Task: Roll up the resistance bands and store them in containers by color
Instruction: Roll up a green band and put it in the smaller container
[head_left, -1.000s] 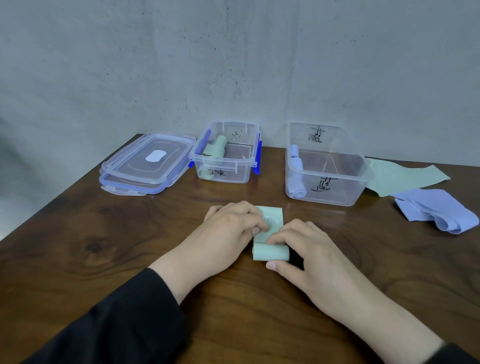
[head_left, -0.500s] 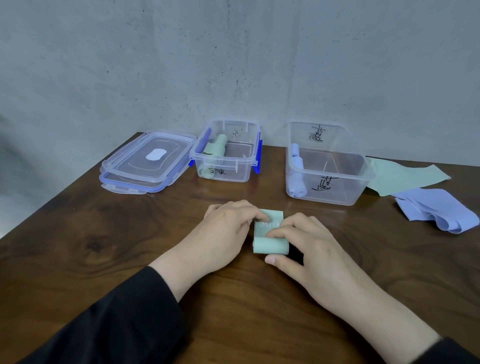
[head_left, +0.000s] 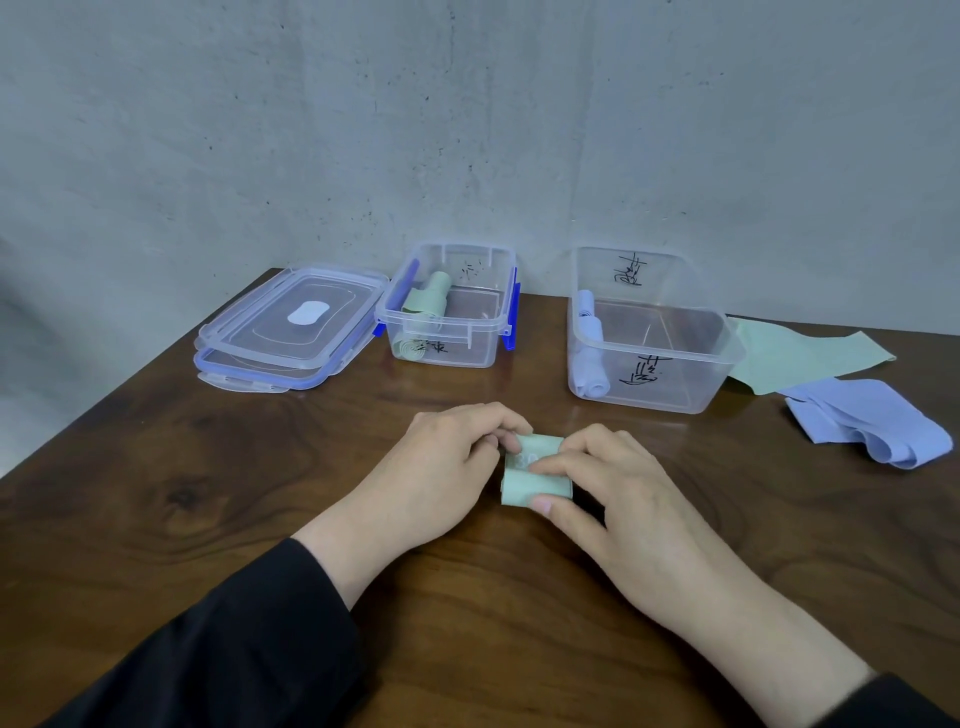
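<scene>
A pale green resistance band (head_left: 535, 480) lies mostly rolled on the wooden table (head_left: 156, 493), with a short flat tail pointing away from me. My left hand (head_left: 441, 478) pinches its left side, and my right hand (head_left: 608, 488) covers its right side, fingers on the roll and thumb at its near edge. Behind, a clear container with blue clips (head_left: 483, 348) holds two rolled green bands (head_left: 423, 306). To its right, a larger clear container (head_left: 691, 374) holds rolled lilac bands (head_left: 589, 358).
Two stacked clear lids (head_left: 291, 332) lie at the back left. An unrolled green band (head_left: 800, 353) and a loosely folded lilac band (head_left: 872, 421) rest at the right. A grey wall stands right behind the containers. The table's left edge runs diagonally.
The green roll has moved away from me, taking up more of the band, so the flat tail is shorter. Both hands shifted slightly forward with it.
</scene>
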